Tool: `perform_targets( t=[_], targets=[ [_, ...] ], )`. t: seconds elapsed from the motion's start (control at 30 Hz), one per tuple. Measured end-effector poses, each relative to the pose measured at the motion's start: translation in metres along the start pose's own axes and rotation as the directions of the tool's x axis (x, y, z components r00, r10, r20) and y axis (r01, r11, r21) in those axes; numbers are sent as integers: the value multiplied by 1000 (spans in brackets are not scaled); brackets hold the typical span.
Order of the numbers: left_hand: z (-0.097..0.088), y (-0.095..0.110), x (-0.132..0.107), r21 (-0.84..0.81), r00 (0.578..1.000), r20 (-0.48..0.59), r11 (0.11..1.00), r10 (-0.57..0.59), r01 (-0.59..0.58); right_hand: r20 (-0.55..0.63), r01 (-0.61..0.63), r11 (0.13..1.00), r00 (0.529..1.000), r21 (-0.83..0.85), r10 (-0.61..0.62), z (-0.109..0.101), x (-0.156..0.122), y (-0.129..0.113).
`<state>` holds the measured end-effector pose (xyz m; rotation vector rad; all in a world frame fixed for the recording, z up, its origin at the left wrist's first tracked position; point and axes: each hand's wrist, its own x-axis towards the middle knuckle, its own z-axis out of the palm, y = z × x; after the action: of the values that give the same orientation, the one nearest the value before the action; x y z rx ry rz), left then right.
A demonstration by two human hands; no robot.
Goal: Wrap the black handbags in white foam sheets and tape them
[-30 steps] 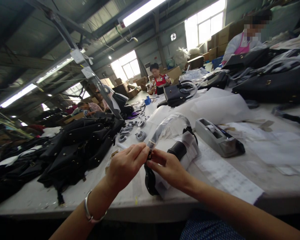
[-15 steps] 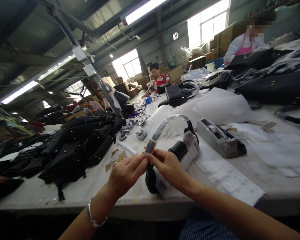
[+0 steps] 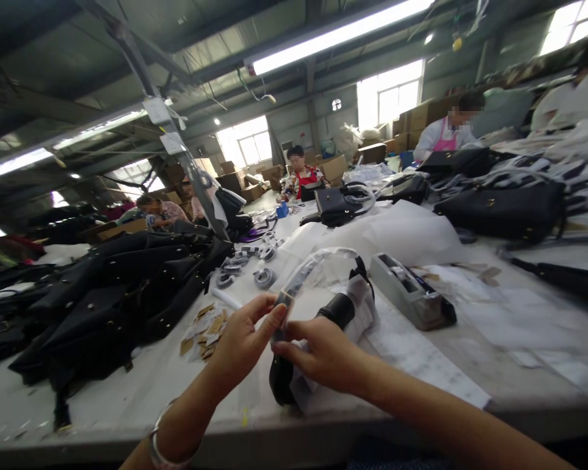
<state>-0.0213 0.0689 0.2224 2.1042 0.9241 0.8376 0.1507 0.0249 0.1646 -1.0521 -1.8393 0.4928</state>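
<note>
Factory hall, long table [image 3: 127, 398]. Black bags [image 3: 102, 300] piled at L. L hand [image 3: 242, 343] palm-in, thumb + fingers pinching wrapped strap [image 3: 301, 277] end. R hand [image 3: 323, 352] curled, gripping same strap at centre. Tape dispenser [image 3: 411, 300] to R.

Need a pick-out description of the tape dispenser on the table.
On the long white table, look just right of the right hand and the small black bag with the plastic-wrapped handle. The tape dispenser lies there. It is the only grey, boxy, hard thing among soft black bags and paper sheets.
</note>
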Motion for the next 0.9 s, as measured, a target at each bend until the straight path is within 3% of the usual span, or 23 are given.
perform_targets(
  t=[0.07,0.17,0.23,0.33,0.47,0.6,0.7,0.83,0.9],
  targets=[
    [2,1,2,-142,998,33,988,-53,57,-100,108,977,987,-184,-128,-23,-6,7],
    [5,0,2,-276,994,57,955,-96,108,-307,208,863,875,-461,-375,-61,-2,20],
    [8,-3,4,-350,993,76,931,-85,106,-301,215,795,845,-566,-443,-81,14,31],
    [13,-10,6,-466,996,61,881,-58,80,-160,250,783,901,-570,-404,-98,44,56],
    [20,-18,-3,-644,997,-41,765,-68,25,68,212,837,976,-504,-207,-106,62,102],
    [25,-22,-18,-765,977,-160,643,-141,-32,109,130,864,990,-487,-87,-114,57,136],
    [23,-17,-24,-782,962,-231,616,-149,-92,87,121,868,992,-482,-89,-120,70,137],
    [18,-4,-28,-734,911,-400,631,-100,-253,-26,162,890,981,-425,-190,-115,119,114],
    [20,-2,-31,-706,892,-435,660,-118,-257,-32,173,919,980,-353,-197,-109,143,106]
  ],
)
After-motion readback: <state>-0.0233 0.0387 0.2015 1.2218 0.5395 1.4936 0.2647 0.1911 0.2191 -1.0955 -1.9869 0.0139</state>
